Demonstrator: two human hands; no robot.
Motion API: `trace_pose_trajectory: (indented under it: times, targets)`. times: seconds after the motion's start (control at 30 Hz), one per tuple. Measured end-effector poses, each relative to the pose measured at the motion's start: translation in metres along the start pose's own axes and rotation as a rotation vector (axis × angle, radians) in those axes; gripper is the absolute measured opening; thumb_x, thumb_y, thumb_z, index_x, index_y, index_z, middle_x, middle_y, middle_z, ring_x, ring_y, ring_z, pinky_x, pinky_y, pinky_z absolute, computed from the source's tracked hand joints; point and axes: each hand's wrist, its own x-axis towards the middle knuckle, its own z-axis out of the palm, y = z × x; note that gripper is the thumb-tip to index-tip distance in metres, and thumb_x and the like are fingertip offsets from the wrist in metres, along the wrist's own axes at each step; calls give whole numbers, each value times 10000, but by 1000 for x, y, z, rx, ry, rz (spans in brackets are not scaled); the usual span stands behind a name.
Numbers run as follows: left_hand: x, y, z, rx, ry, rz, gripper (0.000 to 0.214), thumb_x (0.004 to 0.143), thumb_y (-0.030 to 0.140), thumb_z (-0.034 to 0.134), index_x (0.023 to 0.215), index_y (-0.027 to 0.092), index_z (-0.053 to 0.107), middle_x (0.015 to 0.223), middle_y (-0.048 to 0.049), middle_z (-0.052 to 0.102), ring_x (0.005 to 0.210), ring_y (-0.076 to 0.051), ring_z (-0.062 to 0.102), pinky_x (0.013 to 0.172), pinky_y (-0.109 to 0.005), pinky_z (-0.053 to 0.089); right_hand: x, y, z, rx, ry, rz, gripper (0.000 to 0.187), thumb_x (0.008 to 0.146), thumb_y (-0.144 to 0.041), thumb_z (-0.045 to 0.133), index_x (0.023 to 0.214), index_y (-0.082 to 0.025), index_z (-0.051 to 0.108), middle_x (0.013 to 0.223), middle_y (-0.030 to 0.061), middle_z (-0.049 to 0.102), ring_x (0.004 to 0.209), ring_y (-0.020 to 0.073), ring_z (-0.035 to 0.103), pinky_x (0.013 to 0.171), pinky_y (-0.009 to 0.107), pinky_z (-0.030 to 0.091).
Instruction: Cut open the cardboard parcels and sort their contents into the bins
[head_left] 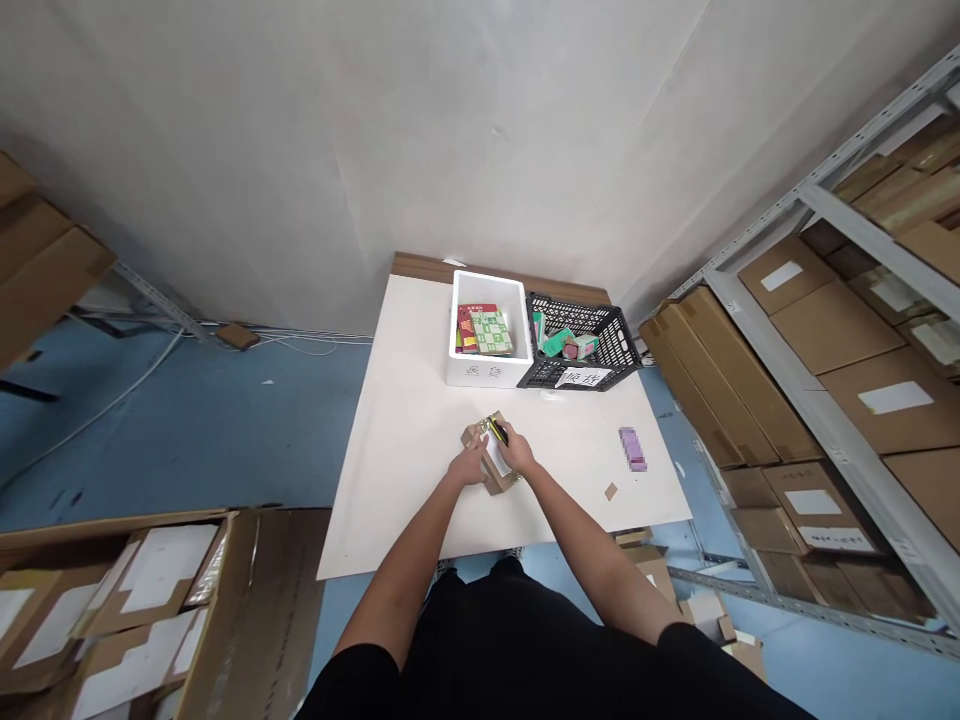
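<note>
A small brown cardboard box [491, 478] lies on the white table [405, 470] in front of me. My left hand [470, 466] rests closed against the box's left side and steadies it. My right hand [516, 453] is closed round a yellow and black tool [496, 430], which looks like a utility knife, with its tip over the top of the box. The box's flaps look partly raised.
At the table's far side stand a white foam box [486, 372] with colourful packets and a black plastic crate [615, 345] with green items. A purple item [631, 448] and a cardboard scrap [611, 491] lie to the right. Shelving with cartons stands right; open cartons stand lower left.
</note>
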Motion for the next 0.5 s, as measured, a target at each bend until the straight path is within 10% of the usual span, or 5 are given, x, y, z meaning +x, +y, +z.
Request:
trace_pose_trajectory:
  times: [0.5]
  targets:
    - [-9,-3,13,-286,146,80,1188,787,474,796,1708,285,70,1789,-69,-58,1596,-344,277,1156,-409,453,-8,-16,15,-101,47,-9,581,1056,-213,333,1636,-244,320,1412,75,654,1237,229,634,1018,317,485]
